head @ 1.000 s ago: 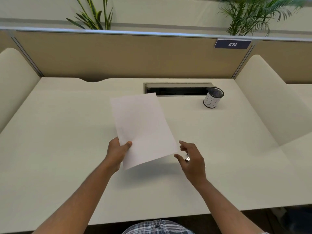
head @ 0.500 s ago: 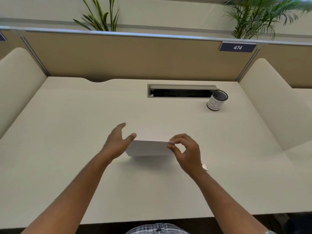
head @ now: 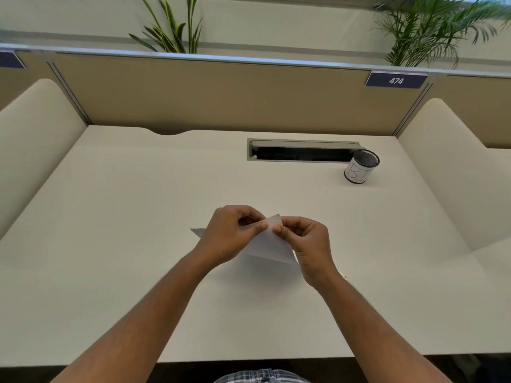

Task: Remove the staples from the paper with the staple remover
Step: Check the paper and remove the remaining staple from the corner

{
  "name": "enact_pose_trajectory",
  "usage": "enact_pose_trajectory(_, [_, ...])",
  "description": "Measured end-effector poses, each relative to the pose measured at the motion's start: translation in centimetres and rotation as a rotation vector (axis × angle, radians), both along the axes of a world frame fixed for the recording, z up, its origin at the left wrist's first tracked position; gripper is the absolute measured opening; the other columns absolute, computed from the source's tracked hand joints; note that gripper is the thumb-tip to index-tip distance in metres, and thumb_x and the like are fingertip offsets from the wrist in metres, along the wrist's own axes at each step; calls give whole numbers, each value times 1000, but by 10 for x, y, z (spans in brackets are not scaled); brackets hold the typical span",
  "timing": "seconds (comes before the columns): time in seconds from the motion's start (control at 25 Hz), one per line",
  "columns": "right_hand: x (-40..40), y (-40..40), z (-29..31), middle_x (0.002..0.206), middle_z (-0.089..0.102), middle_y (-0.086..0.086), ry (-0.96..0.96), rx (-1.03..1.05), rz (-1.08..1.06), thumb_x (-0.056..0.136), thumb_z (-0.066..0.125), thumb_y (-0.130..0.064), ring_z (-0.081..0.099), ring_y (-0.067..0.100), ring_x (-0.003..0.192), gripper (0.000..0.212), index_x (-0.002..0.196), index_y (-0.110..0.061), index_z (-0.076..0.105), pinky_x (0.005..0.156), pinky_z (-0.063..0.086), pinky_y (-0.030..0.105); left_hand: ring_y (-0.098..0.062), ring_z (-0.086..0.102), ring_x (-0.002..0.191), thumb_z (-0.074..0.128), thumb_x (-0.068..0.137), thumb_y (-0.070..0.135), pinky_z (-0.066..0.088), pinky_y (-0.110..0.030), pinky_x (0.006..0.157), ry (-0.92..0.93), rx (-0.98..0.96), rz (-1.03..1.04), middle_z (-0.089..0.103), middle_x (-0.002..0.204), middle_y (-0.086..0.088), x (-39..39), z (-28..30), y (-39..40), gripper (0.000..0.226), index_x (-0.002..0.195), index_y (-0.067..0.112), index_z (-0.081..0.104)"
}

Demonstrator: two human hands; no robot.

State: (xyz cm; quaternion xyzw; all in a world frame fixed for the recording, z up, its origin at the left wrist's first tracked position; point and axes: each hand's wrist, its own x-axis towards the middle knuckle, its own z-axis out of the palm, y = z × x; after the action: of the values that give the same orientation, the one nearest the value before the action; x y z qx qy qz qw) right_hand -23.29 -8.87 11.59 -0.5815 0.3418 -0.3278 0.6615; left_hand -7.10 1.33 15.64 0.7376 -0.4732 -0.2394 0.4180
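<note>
- Head view: my left hand (head: 232, 234) and my right hand (head: 307, 241) meet over the middle of the desk (head: 110, 244), both pinching the same raised corner of the paper (head: 272, 244).
- My left thumb and fingers are closed on the corner from the left; my right thumb and forefinger are closed on it from the right, the fingertips almost touching each other.
- The paper hangs tilted between my hands, its lower edge just above the desk and casting a shadow there; one point of it sticks out left of my left wrist.
- A small metal piece (head: 343, 276) peeks out on the desk beside my right wrist; I cannot tell what it is.
- A mesh cup (head: 360, 167) stands far right, next to the open cable slot (head: 301, 152).
</note>
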Motion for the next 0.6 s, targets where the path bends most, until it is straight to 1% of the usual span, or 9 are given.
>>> enact_pose_trajectory(0.08, [-1,2,0,100,80,12,4,55,-3,80,83,-26,75,35,100,24,98,-10,81,98,55,59,3,68,86,75,89,29,47,-6,73,22,1,31,75,88,16,0,1,0,9,95,24,79])
enact_pose_trajectory(0.16, [-1,3,3,100,80,13,8,65,5,89,77,-19,74,29,95,14,99,-10,80,96,55,57,3,68,85,75,88,30,47,-6,73,33,8,42,75,88,15,0,1,0,10,94,24,80])
enact_pose_trajectory(0.28, [1,7,7,97,78,15,10,-16,35,90,74,-23,73,30,93,15,94,-10,78,91,56,52,1,69,83,76,87,30,48,-7,71,31,15,33,76,86,13,0,1,0,12,94,22,81])
enact_pose_trajectory(0.36, [4,9,10,93,78,11,35,-93,48,91,76,-23,73,33,94,12,91,-11,77,87,58,47,2,70,82,77,87,32,48,-7,70,34,5,24,76,84,13,-1,1,1,13,92,21,81])
enact_pose_trajectory(0.48, [7,8,10,89,79,6,76,-141,60,92,76,-23,75,28,89,10,90,-14,78,84,59,44,1,70,82,77,86,34,48,-7,71,37,3,29,76,83,13,-2,1,0,14,91,22,81])
enact_pose_trajectory(0.6, [4,6,8,91,79,4,99,-166,77,94,73,-18,75,24,89,7,92,-12,78,84,60,41,2,69,84,76,87,31,47,-6,71,9,24,38,76,85,13,-1,0,1,11,92,23,81])
